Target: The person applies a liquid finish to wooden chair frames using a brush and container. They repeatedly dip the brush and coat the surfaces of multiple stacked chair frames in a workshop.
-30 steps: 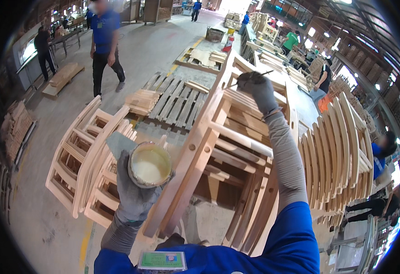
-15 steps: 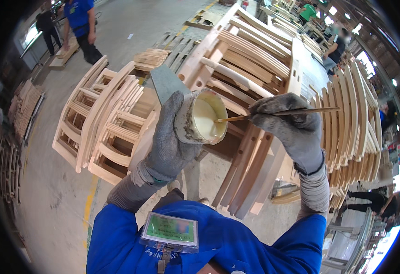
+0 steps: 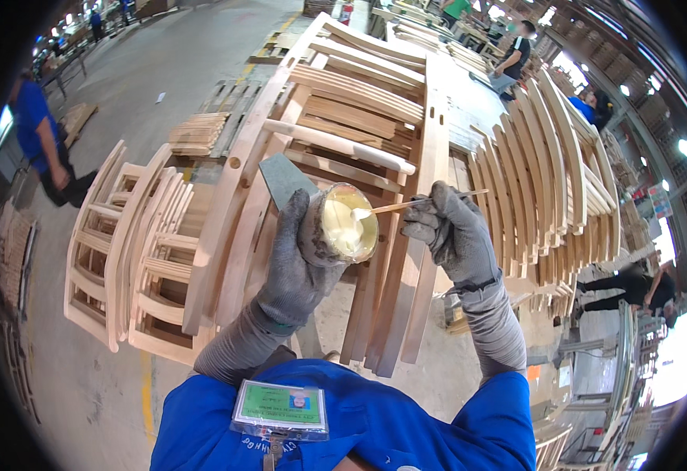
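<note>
In the head view, the left hand [image 3: 300,263], in a grey glove, is wrapped around a round cup [image 3: 369,235], which is tipped so its mouth faces the wearer. Pale cream liquid [image 3: 347,229] lies inside. A flat grey plate [image 3: 285,179] juts out just above that hand's fingers (how it is held there is hidden). The right hand [image 3: 451,233], gloved as well, is clamped on a thin wooden stick [image 3: 394,207], with the fingertips pinched together. The stick lies nearly level, its inner end in the cup at the liquid and its other end poking out past the right hand.

Beyond and below the cup stands a large pale wooden frame [image 3: 431,149] with several crossbars. More frames [image 3: 112,235] stand to the left on the concrete floor [image 3: 96,392], and a row of curved wooden pieces [image 3: 567,169] stands to the right. A badge [image 3: 281,410] lies on the wearer's blue shirt [image 3: 406,416].
</note>
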The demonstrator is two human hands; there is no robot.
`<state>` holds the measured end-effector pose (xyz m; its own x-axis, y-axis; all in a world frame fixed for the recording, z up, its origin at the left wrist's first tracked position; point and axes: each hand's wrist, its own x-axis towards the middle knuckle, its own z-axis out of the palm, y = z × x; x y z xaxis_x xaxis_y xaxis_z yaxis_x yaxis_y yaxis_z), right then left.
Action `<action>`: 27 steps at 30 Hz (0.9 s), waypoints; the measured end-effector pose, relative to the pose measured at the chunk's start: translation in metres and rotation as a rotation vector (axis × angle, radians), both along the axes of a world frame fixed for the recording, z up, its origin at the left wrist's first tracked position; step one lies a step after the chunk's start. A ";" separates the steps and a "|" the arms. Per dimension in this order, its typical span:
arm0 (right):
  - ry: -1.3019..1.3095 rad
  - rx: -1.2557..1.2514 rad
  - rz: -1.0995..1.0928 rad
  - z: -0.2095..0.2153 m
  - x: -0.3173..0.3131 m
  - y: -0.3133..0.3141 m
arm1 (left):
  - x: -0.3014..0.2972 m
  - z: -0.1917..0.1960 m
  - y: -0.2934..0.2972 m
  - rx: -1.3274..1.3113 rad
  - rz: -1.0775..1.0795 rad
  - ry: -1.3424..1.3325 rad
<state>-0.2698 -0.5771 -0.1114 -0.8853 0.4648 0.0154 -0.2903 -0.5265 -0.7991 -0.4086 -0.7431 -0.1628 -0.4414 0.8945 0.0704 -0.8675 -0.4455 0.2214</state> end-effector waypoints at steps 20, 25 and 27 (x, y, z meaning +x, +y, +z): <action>-0.397 1.302 -0.818 0.046 -0.118 0.220 | -0.048 -0.047 0.056 -0.032 -0.079 -0.144; -0.560 1.328 -0.783 0.036 -0.140 0.229 | -0.053 -0.051 0.048 -0.102 -0.010 -0.172; -0.590 1.313 -0.765 0.032 -0.143 0.230 | -0.054 -0.051 0.047 -0.091 -0.031 -0.169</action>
